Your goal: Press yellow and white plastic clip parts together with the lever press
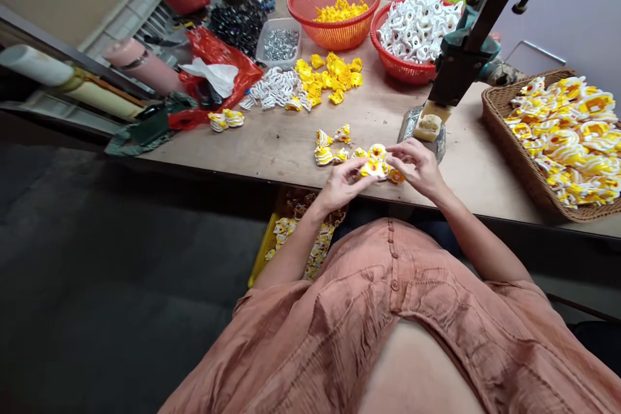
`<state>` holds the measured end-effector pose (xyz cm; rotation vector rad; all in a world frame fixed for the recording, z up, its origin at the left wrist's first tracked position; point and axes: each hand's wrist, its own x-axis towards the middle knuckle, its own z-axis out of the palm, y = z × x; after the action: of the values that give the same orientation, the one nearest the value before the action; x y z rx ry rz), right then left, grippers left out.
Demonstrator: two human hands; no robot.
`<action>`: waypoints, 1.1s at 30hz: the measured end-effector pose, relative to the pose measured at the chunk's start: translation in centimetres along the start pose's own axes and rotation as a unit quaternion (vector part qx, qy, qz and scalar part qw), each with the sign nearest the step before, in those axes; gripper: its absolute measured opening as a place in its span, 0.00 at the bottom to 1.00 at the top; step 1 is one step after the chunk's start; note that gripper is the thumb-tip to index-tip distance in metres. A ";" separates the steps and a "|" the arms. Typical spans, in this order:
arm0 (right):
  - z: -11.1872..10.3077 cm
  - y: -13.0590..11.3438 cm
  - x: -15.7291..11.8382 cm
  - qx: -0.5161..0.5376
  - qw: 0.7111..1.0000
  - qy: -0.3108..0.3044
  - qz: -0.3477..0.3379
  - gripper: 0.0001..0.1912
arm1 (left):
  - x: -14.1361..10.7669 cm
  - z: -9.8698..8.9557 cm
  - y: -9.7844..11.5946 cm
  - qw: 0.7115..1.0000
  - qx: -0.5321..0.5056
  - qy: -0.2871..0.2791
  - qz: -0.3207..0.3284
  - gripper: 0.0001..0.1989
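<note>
Near the table's front edge, my left hand [342, 186] pinches a small yellow and white plastic piece [372, 168] with a red spot between thumb and fingers. Close beside it on the right is my right hand [421, 169], its thumb and fingertips drawn together; whatever they grip is too small to make out. Several similar striped pieces [323, 155] lie on the table just left of and behind my hands. An orange-centred piece [396, 176] sits under my right hand. Behind that hand stands a bench press [449, 71] above a pale block [429, 127].
Behind are a red basket [334, 29] of yellow parts, a red basket [402, 68] of white parts and a tub of metal bits [280, 44]. Loose yellow parts [334, 74] and white parts [276, 87] lie nearer. A wicker tray [514, 149] of striped pieces stands right.
</note>
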<state>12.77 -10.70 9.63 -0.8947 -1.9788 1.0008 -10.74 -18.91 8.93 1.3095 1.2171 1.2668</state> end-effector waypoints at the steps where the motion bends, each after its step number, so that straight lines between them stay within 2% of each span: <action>1: -0.1 0.3 -0.7 -0.066 0.998 -0.009 0.012 0.25 | -0.2 -1.6 -0.1 0.998 0.027 0.048 0.004 0.22; 3: 0.0 0.7 -2.1 -0.191 0.978 -0.055 0.057 0.41 | -0.4 -5.3 -0.7 0.983 0.094 0.153 0.018 0.23; 5: 0.8 1.0 -2.8 -0.281 0.948 -0.109 0.101 0.58 | -0.5 -8.6 -1.9 0.960 0.172 0.222 0.021 0.21; 6: 1.4 1.1 -2.7 -0.311 0.936 -0.125 0.111 0.63 | -0.5 -9.8 -2.7 0.952 0.206 0.225 0.007 0.21; 8: 3.1 1.4 -1.7 -0.344 0.923 -0.130 0.111 0.68 | -0.2 -10.7 -4.0 0.948 0.257 0.187 -0.023 0.28; 10: 4.8 1.9 0.3 -0.343 0.925 -0.123 0.108 0.70 | 0.2 -9.9 -5.0 0.952 0.278 0.125 -0.031 0.43; 12: 6.3 2.4 2.6 -0.329 0.929 -0.128 0.111 0.73 | 1.0 -8.2 -5.5 0.956 0.284 0.076 -0.014 0.58; 14: 7.2 2.9 4.8 -0.315 0.930 -0.144 0.120 0.74 | 2.0 -6.6 -5.7 0.958 0.282 0.054 0.002 0.64; 18: 7.2 3.6 7.8 -0.265 0.937 -0.187 0.128 0.66 | 4.1 -5.1 -6.1 0.961 0.272 0.049 0.020 0.57; 23: 5.7 4.2 8.7 -0.149 0.961 -0.214 0.088 0.56 | 5.2 -4.6 -6.6 0.967 0.249 0.022 0.050 0.44; 25: 5.4 4.3 8.4 -0.084 0.971 -0.207 0.084 0.53 | 5.5 -4.5 -6.8 0.970 0.234 0.021 0.058 0.41; 30: 5.6 3.9 7.8 0.066 0.977 -0.157 0.132 0.47 | 6.4 -5.2 -7.1 0.980 0.179 0.023 0.079 0.38; 33: 6.1 2.1 7.9 0.058 0.986 -0.139 0.071 0.46 | 5.9 -6.5 -6.2 0.982 0.156 0.034 0.101 0.39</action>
<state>4.28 -5.34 7.54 -0.8782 -2.0804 1.3729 -17.67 -12.59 3.63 1.6632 1.4003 1.3067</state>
